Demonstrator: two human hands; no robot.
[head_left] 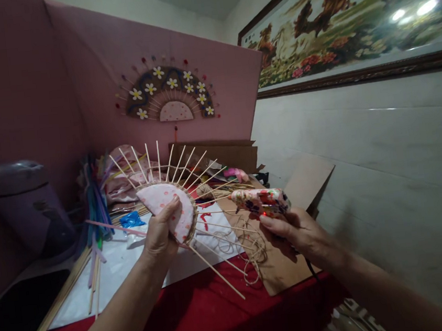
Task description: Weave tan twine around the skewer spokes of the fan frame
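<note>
My left hand [162, 234] grips a half-round fan base [165, 205] covered in pale pink fabric with reddish dots, thumb across its face. Thin wooden sticks [158, 159] radiate from its curved edge, which is trimmed with twine. In my right hand [291, 232] is a flower-patterned glue gun [262, 201], a small red light glowing near my thumb. Its nozzle points left, close to the sticks on the right side of the base. Loose twine [254, 251] hangs or lies below the sticks; where it joins the base I cannot tell.
Bamboo sticks [57, 304] and coloured stems [94, 200] lie at the left, beside a lidded bin [28, 207]. White paper [113, 271] and cardboard [279, 270] cover parts of the red tablecloth [193, 321]. A decorated fan [169, 89] is on the pink panel behind.
</note>
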